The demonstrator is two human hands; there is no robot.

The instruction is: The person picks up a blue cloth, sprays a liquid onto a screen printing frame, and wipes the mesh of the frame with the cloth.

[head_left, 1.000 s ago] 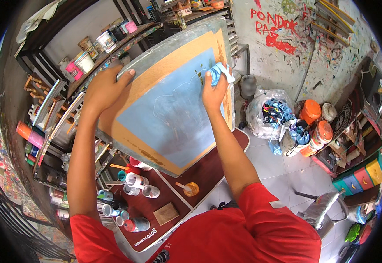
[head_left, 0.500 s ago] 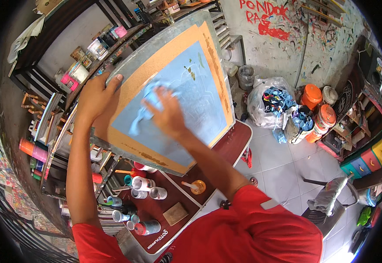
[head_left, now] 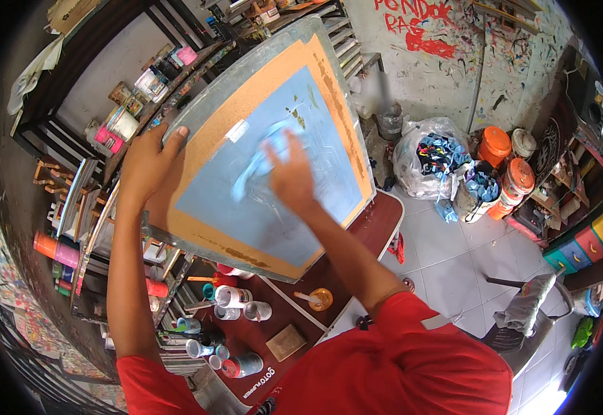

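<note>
A large screen-printing frame stands tilted before me, its blue mesh bordered by tan tape. My left hand grips its left edge, thumb over the front and fingers behind. Against the mesh, my right hand presses a light blue cloth; both are smeared by motion. Faint line drawing and small olive stains show on the mesh near the cloth. A white patch of tape sits at the mesh's upper left border.
Below the frame is a dark red table with several cups and jars, a brown block and an orange dish. Paint shelves line the left. At right are a bag of rags, orange buckets and a chair.
My right hand and the cloth have moved right across the mesh, uncovering the white tape patch. My left hand keeps its grip on the frame.
</note>
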